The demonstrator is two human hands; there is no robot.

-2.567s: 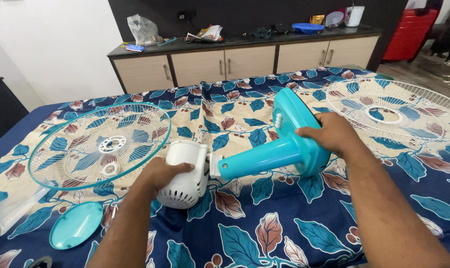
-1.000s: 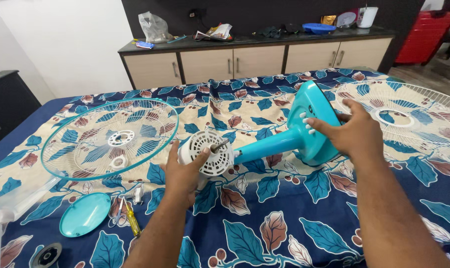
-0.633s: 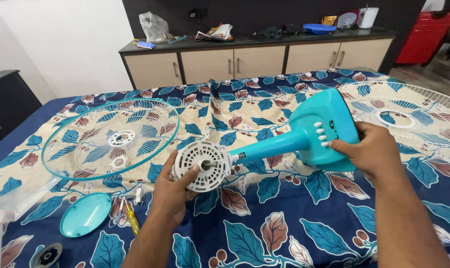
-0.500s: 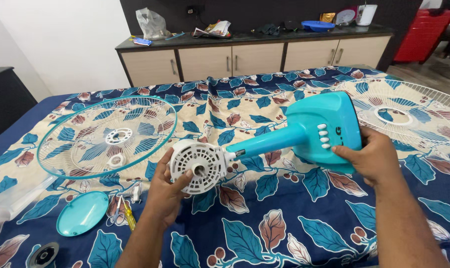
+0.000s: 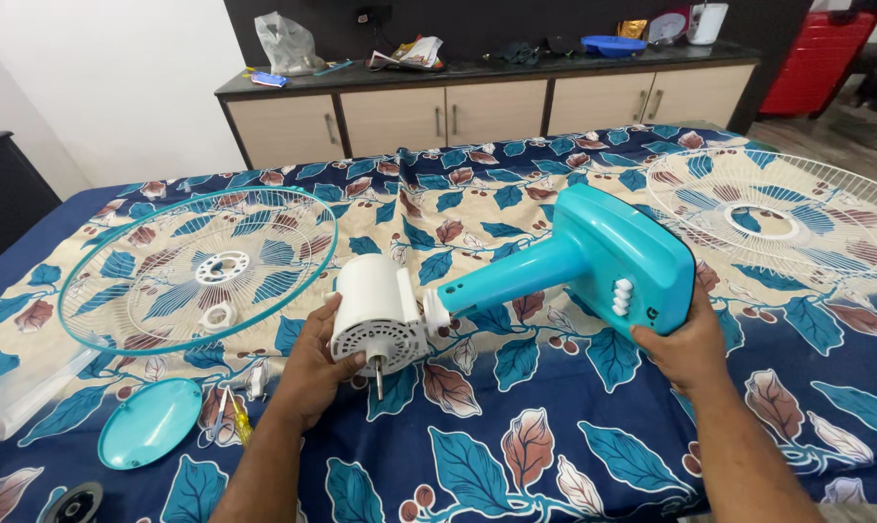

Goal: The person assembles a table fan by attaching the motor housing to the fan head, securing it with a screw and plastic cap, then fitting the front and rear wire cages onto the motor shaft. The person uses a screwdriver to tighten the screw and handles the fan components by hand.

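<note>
Tilted now, fan body (image 5: 555, 271) clears teal grille (image 5: 196, 266) between hands.

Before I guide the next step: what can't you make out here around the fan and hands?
- Head view: left hand palm and grip on the white motor housing, hidden behind it.
- Right hand fingers under the teal base, hidden.
- Small tool beside the teal cap: too small to identify.
- White grille: cut off at the right edge.
</note>
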